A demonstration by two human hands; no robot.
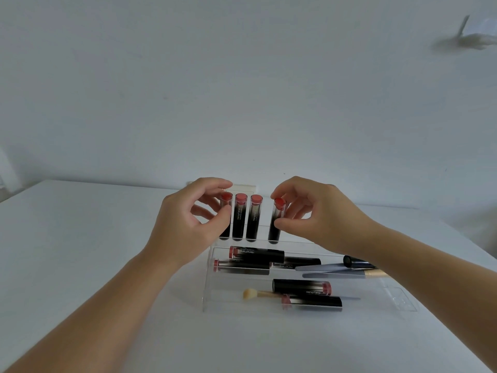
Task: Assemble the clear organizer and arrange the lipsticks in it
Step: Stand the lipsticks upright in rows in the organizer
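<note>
A: Status, L to R?
B: Left hand [185,222] pinches tube 1 [226,216], frame centre. Tubes 2 [239,218] and 3 [253,218] stand free. Right hand [317,211] pinches tube 4 [277,220], tilted.
A: Handling?
B: Prob. light, stiff, glossy, so slippery. Grip mid-barrel. Organizer [398,302], lower centre, is clear acrylic: likely brittle.
A: Unclear?
B: Slot edges nearly invisible; can't tell if tube 4 is seated. Brushes [341,273] partly behind right wrist.

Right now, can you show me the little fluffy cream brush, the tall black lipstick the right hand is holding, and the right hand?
Fluffy cream brush [249,293], head view, bristles.
Right-held black lipstick [274,227], head view, barrel.
Right hand [320,208], head view, back.
</note>
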